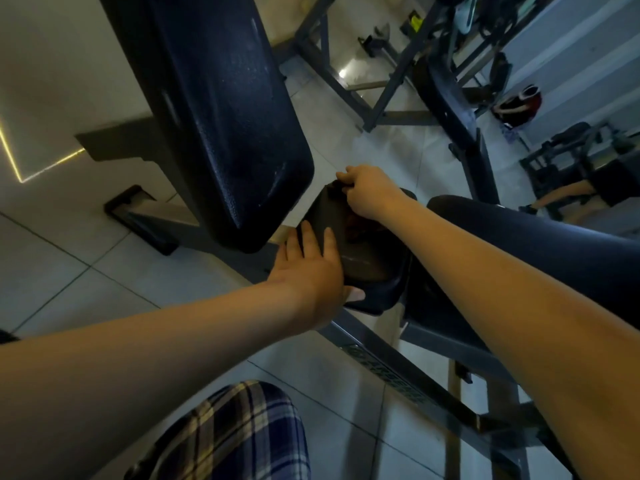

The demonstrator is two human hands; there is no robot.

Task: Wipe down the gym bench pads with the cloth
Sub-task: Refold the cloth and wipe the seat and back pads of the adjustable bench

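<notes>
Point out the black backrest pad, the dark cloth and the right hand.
Large black backrest pad [221, 109]: head view, mid face.
Dark brown cloth [363, 258]: head view, flat spread part.
Right hand [370, 192]: head view, back of hand.

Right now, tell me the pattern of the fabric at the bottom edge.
The fabric is blue-and-cream plaid; head view shows it.
</notes>
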